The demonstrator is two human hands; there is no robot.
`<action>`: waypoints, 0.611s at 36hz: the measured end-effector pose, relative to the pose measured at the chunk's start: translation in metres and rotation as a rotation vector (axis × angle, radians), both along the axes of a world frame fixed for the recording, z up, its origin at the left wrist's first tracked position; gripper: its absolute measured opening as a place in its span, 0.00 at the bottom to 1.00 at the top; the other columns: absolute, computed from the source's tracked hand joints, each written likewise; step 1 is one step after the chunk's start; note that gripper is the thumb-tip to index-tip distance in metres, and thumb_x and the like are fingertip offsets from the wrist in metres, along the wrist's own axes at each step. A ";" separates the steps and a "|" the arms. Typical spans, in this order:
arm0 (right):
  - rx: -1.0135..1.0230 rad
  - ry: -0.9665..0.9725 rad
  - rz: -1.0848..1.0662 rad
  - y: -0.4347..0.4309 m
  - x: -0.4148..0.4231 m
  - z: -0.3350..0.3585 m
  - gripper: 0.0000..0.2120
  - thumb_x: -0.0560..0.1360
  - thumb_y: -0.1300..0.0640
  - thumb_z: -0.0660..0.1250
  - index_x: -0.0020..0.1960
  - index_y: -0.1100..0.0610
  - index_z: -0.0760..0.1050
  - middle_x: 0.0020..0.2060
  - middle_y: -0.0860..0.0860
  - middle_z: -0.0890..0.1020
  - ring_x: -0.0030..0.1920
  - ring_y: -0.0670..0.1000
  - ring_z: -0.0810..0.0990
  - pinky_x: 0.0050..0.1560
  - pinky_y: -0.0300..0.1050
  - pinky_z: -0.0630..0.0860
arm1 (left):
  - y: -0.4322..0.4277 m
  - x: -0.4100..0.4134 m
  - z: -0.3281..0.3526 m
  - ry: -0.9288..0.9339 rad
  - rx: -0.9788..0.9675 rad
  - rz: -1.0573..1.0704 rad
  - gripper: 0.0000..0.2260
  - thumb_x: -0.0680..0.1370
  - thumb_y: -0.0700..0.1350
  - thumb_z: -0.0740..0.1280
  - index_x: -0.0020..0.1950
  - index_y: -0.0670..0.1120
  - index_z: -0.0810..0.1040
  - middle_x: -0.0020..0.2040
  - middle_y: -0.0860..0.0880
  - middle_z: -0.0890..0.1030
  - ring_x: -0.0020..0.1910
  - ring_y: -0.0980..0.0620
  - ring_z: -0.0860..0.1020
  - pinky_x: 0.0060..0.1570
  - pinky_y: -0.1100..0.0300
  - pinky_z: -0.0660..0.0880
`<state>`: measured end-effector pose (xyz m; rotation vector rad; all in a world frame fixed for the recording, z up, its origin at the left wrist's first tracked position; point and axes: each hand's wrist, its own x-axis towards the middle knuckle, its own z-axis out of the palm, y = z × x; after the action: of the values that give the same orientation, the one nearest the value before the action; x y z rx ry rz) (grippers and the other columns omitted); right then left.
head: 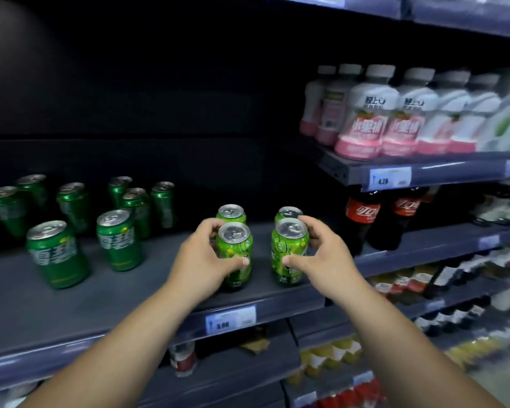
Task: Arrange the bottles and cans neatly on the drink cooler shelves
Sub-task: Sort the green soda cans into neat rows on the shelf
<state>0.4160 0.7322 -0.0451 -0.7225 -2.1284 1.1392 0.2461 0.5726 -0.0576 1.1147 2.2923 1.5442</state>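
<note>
Far to the left of the price tag (pixel 231 319) and above it, the dark green cans (pixel 58 254) are standing upright in a loose scatter on the grey shelf (pixel 130 307). Two are sitting nearer the front edge and the others further back.

Just above the tag, we are wrapping our left hand (pixel 200 259) round the left pale green can (pixel 235 248). Its grip is clamping that can, with the thumb lying across the front and the fingers curling round the far side. The can is standing upright close to the shelf's front edge, and the rear left can (pixel 231 214) is standing right behind it.

Above the tag and a little to its right, the right pale green can (pixel 289 248) is standing upright with a gap between it and the left one. We are clamping our right hand (pixel 327 256) on it in the same grip, thumb in front and fingers behind. The rear right can (pixel 288 214) is showing just behind it.

Further right of the tag, the cola bottles (pixel 362 219) are standing on the neighbouring shelf. High above and right of the tag, the white and pink bottles (pixel 362 122) are lining an upper shelf.
</note>
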 end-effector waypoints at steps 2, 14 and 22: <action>-0.018 -0.013 0.040 0.011 -0.006 -0.008 0.33 0.64 0.64 0.81 0.56 0.34 0.73 0.55 0.40 0.82 0.57 0.40 0.80 0.63 0.50 0.78 | 0.006 0.001 -0.003 0.001 -0.012 0.029 0.28 0.61 0.48 0.83 0.53 0.62 0.73 0.51 0.59 0.81 0.51 0.60 0.80 0.56 0.52 0.78; -0.147 0.011 0.246 0.037 -0.013 -0.040 0.39 0.66 0.64 0.80 0.57 0.23 0.70 0.59 0.32 0.78 0.64 0.39 0.76 0.64 0.51 0.78 | 0.013 0.018 -0.025 -0.023 -0.057 0.041 0.37 0.63 0.49 0.83 0.65 0.63 0.67 0.58 0.63 0.79 0.57 0.67 0.77 0.55 0.68 0.74; -0.148 -0.012 0.316 0.037 -0.009 -0.051 0.44 0.65 0.64 0.81 0.57 0.20 0.65 0.57 0.35 0.79 0.58 0.37 0.80 0.60 0.42 0.79 | 0.009 0.019 -0.045 -0.047 -0.175 0.047 0.35 0.62 0.49 0.82 0.64 0.62 0.70 0.54 0.62 0.82 0.53 0.64 0.80 0.57 0.55 0.79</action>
<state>0.4071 0.7694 -0.0960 -0.4666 -2.2401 1.4733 0.2650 0.5820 -0.1025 0.9761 2.3846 1.3385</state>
